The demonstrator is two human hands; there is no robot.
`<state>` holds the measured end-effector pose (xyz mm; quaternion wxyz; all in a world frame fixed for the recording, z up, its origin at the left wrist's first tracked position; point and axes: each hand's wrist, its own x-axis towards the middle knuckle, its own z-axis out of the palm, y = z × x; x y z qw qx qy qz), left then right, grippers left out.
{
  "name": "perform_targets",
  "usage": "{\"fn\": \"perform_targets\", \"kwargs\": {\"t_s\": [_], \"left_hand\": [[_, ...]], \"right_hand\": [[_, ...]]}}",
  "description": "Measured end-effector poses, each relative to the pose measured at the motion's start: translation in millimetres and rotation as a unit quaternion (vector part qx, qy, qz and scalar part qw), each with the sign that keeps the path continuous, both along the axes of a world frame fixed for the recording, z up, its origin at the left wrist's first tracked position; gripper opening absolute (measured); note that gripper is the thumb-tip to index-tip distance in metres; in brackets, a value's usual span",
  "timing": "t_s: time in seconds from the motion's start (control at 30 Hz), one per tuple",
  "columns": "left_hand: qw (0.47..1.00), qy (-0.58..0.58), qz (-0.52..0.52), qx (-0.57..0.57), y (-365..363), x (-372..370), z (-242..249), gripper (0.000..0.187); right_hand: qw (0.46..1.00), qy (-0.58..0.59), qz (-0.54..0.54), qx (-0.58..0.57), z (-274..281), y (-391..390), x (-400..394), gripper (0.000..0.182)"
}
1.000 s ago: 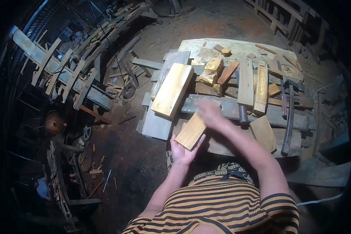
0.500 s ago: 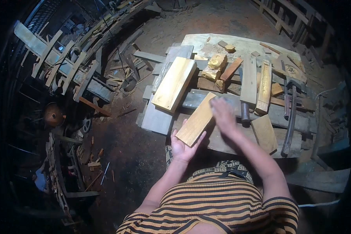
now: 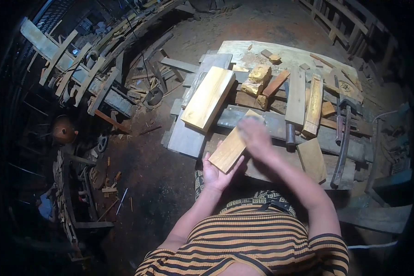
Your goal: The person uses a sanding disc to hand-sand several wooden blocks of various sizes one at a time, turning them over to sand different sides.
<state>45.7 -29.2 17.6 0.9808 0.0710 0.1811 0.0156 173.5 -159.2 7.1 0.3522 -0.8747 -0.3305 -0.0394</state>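
Observation:
A smooth, pale rectangular wooden block (image 3: 227,152) slants up and away over the near edge of the workbench. My left hand (image 3: 215,175) holds its near end from below, with the thumb and fingers along the two sides. Over the block's far half lies my right hand (image 3: 256,137), fingers bent and pressed down on the top face. Motion blurs these fingers; a small greyish thing seems to be under them, but its kind is not clear. A thicker wooden block (image 3: 208,99) rests on a grey plank to the left.
On the workbench (image 3: 303,168) lie a chisel-like tool with a dark round end (image 3: 290,133), a long-handled hammer-like tool (image 3: 343,152), rough yellow wood chunks (image 3: 256,80) and a flat wood piece (image 3: 311,158). A wooden rack (image 3: 85,76) and scraps cover the left floor.
My right hand has slid slightly left across the block's upper face. My left hand keeps its hold on the near end. The view has shifted a little.

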Motion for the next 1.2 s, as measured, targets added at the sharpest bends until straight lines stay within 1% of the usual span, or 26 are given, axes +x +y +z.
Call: {"fn": "perform_targets", "kwargs": {"t_s": [0.07,0.1,0.17,0.2,0.23,0.27,0.3,0.33,0.37,0.4,0.47,0.53,0.6,0.67,0.7,0.73,0.77,0.8,0.83,0.87,0.93,1.0,1.07,1.1,1.13,1.2], "left_hand": [[0.996,0.056,-0.003,0.067,2.2,-0.1,-6.5,0.056],[0.997,-0.071,-0.018,-0.018,5.7,-4.8,-20.4,0.057],[0.975,-0.15,0.032,-0.161,5.7,-6.3,-31.8,0.06],[0.953,-0.19,0.048,-0.233,3.7,-6.2,-30.5,0.062],[0.995,-0.057,0.029,-0.073,3.3,-4.0,-12.8,0.064],[0.993,0.077,0.01,0.088,4.1,-3.0,-3.8,0.065],[0.999,0.0,-0.008,0.044,4.4,-3.8,-3.0,0.069],[0.999,-0.003,-0.007,0.042,3.3,-4.1,-2.2,0.069],[0.999,0.01,0.0,0.036,1.7,-4.0,-1.1,0.07],[0.999,0.023,0.005,0.032,0.5,-3.0,-0.4,0.071],[0.999,0.022,-0.002,0.03,-0.3,-2.3,-1.8,0.07],[1.0,0.0,-0.008,0.022,1.1,-1.8,-7.3,0.069],[0.998,0.033,-0.002,0.057,8.9,-3.8,-27.4,0.069],[0.972,-0.211,-0.057,-0.082,17.3,-9.8,-52.4,0.069],[0.992,0.074,0.021,0.095,9.9,-8.5,-27.5,0.075],[0.992,0.077,0.024,0.095,8.1,-8.9,-20.1,0.075],[0.996,0.039,0.011,0.074,6.7,-8.0,-15.3,0.076],[0.999,-0.002,-0.005,0.053,4.1,-7.0,-10.8,0.077],[0.998,0.024,0.01,0.057,2.0,-6.1,-5.4,0.08],[0.998,0.021,0.005,0.057,0.4,-5.1,-3.3,0.08],[0.998,0.02,0.008,0.066,-2.5,-3.7,-1.9,0.084],[0.996,0.032,0.002,0.078,-2.7,-4.7,-5.7,0.084],[0.997,0.009,-0.008,0.076,1.5,-3.5,-14.2,0.085],[0.994,0.006,-0.021,0.105,1.9,-5.2,-14.2,0.089],[0.991,0.096,-0.042,0.079,10.5,-11.6,-19.4,0.094],[0.995,0.048,-0.048,0.077,11.8,-14.7,-26.4,0.097]], "right_hand": [[0.983,-0.098,0.125,0.089,-5.5,20.7,-44.5,0.033],[0.972,-0.113,0.178,0.099,4.4,28.6,-68.1,0.031],[0.958,-0.131,0.231,0.112,23.4,31.3,-76.3,0.03],[0.963,-0.09,0.247,0.067,29.7,31.3,-63.5,0.03],[0.964,-0.049,0.261,0.021,33.8,29.9,-49.3,0.03],[0.976,-0.04,0.201,0.076,-5.0,28.1,-21.5,0.032],[0.986,-0.075,0.137,0.05,-9.6,18.7,5.4,0.034],[0.992,-0.093,0.057,0.059,-27.4,11.1,30.1,0.031],[0.997,-0.062,-0.028,0.023,-28.0,4.6,43.4,0.032],[0.999,-0.017,-0.038,0.02,-21.4,-1.5,52.1,0.034],[0.999,-0.013,-0.023,0.019,-22.1,3.3,34.9,0.036],[0.995,0.021,0.085,0.041,2.6,15.5,-5.0,0.033],[0.971,-0.144,0.169,0.091,-2.1,32.0,-56.4,0.032],[0.956,-0.119,0.239,0.121,23.3,25.0,-83.2,0.028],[0.959,-0.128,0.238,0.084,24.6,22.9,-73.8,0.029],[0.961,-0.138,0.237,0.045,25.9,16.8,-56.6,0.03],[0.972,-0.128,0.185,0.075,-12.2,17.0,-29.8,0.032],[0.987,-0.05,0.149,-0.014,9.3,4.4,-5.7,0.034],[0.992,-0.114,0.05,0.037,-27.0,-1.2,13.5,0.035],[0.999,-0.03,-0.035,-0.007,-26.6,-8.8,25.6,0.037],[0.997,0.028,-0.07,-0.011,-19.8,-13.0,28.5,0.038],[1.0,-0.024,-0.02,0.003,-25.3,-4.1,1.2,0.038],[0.988,-0.09,0.113,-0.046,2.0,-0.8,-49.5,0.039],[0.979,-0.128,0.157,0.013,7.7,-0.5,-80.1,0.038],[0.963,-0.167,0.2,0.073,10.6,0.3,-98.6,0.036],[0.959,-0.174,0.206,0.084,14.9,-4.8,-81.6,0.036]]}}
